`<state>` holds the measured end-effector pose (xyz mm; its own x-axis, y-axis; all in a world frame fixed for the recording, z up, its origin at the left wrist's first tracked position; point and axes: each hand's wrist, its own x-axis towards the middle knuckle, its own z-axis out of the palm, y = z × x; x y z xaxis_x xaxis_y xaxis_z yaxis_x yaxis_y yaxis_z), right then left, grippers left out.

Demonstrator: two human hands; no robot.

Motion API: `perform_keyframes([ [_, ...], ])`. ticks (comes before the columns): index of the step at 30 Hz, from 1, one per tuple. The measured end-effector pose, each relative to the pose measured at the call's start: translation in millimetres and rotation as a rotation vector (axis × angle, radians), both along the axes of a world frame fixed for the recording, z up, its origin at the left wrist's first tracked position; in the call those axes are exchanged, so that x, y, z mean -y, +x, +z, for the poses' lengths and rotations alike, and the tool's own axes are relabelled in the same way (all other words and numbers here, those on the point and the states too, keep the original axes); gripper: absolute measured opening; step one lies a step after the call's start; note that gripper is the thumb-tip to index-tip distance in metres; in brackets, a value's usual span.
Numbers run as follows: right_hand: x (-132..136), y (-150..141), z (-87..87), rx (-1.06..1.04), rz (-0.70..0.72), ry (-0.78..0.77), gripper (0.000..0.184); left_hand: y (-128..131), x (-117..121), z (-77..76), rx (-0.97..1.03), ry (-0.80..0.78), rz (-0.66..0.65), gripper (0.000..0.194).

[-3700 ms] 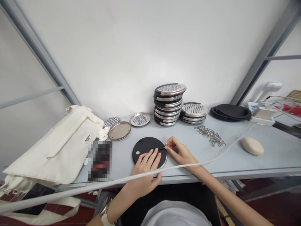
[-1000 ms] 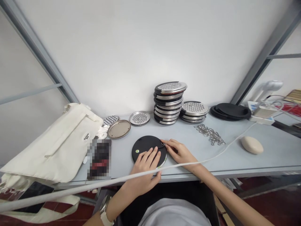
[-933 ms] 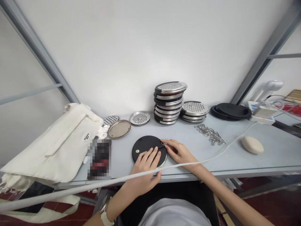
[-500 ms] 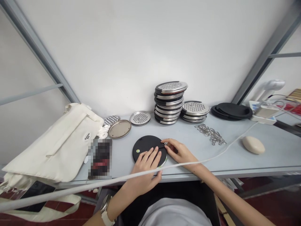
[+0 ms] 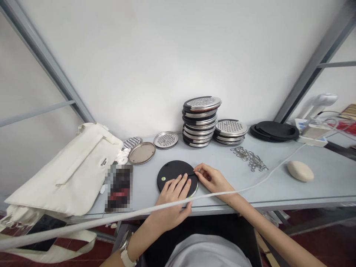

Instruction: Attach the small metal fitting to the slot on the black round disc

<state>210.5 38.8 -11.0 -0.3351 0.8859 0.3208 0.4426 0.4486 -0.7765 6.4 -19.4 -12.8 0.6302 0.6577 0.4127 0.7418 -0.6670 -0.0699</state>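
A round black disc (image 5: 174, 171) with a small green-and-white sticker lies on the table near its front edge. My left hand (image 5: 174, 196) rests on it, fingers stretched out flat over the lower half and the thumb apart at the near side. At the disc's right edge, my right hand (image 5: 210, 178) has thumb and index finger pinched together beside a slit in the black surface. What the pinch holds, if anything, is too small to make out. Several loose metal clips (image 5: 249, 158) lie in a heap to the right.
Behind the disc rise a tall stack of round graters (image 5: 200, 122) and a lower stack (image 5: 231, 129). Black discs (image 5: 274, 130) lie further right, near a cream oval object (image 5: 300, 171). A white cable (image 5: 178, 201) crosses before my hands. A cream bag (image 5: 63, 174) sits left.
My right fingertips have shifted slightly right and closed together at the disc's edge; a small dark or metallic piece seen there before is now hidden. The left hand stays in place.
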Motion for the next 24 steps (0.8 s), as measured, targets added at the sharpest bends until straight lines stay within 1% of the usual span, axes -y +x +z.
perform_keyframes([
  [5, 0.4, -0.5, -0.9, -0.051, -0.041, 0.050, 0.020, 0.4, 0.6, 0.1, -0.003, -0.002, -0.006, 0.053],
  [9, -2.2, 0.8, -3.1, -0.085, -0.031, 0.091, 0.015, 0.5, 0.6, -0.4, -0.003, -0.006, 0.003, 0.052],
  [13, -4.4, 2.7, -4.3, -0.085, -0.029, 0.123, 0.015, 0.3, -0.2, -0.4, -0.004, -0.002, 0.003, 0.053],
  [19, -1.6, 3.2, 2.4, -0.051, -0.063, 0.155, 0.016, 0.3, -0.5, -0.8, 0.004, 0.015, -0.002, 0.054],
  [24, 1.2, 1.7, 5.5, -0.065, -0.018, 0.135, 0.017, 0.0, 0.2, -0.9, 0.007, 0.003, -0.006, 0.053],
])
